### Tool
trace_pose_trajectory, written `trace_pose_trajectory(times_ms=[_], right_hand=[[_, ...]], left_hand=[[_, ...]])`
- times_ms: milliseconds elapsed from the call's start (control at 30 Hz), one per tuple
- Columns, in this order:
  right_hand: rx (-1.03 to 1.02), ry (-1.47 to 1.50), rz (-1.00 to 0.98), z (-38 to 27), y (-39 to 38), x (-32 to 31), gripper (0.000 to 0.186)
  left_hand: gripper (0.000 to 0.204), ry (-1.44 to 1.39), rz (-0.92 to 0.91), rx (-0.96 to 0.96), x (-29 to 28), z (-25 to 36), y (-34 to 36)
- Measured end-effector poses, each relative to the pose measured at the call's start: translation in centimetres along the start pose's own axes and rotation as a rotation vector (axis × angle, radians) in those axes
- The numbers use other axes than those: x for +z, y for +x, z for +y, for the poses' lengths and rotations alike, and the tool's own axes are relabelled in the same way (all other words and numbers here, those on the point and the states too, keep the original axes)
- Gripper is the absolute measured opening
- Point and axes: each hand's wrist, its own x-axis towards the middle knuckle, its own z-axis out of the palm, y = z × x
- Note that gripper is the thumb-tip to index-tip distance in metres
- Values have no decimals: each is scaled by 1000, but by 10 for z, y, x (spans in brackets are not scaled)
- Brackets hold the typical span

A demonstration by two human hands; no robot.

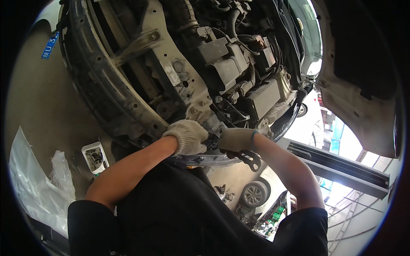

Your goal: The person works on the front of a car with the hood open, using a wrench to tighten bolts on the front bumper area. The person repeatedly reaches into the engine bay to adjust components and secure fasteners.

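Ideally, the off-white, knit-gloved left hand [188, 137] should steady while the grey, knit-gloved right hand [237, 139] works gently, fingers curled on holds I cannot make out, the dark, hole-ended metal piece [246, 158] jutting at the right's five o'clock.

Your left-hand glove [188, 135] shows matt, ribbed cloth knit. Your radiator support panel [174, 51] presents dull, dusty metal; engine-bay cover [228, 72], matt plastic; floor sheeting [32, 168], glossy, creased plastic film.

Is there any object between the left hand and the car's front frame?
Nothing visible: the left hand lies against or just over the front frame. The right hand and a dark holed piece are further right.
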Motion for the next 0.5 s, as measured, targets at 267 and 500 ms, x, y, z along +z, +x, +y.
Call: trace_pose_trajectory(times_ms=[267,500], right_hand=[[119,566,105,14,-2,25,24],[155,1128,223,20,-7,53,23]], left_hand=[[38,-32,-41,-5,-5,1,-3],[37,-47,-40,-16,-4,1,-3]])
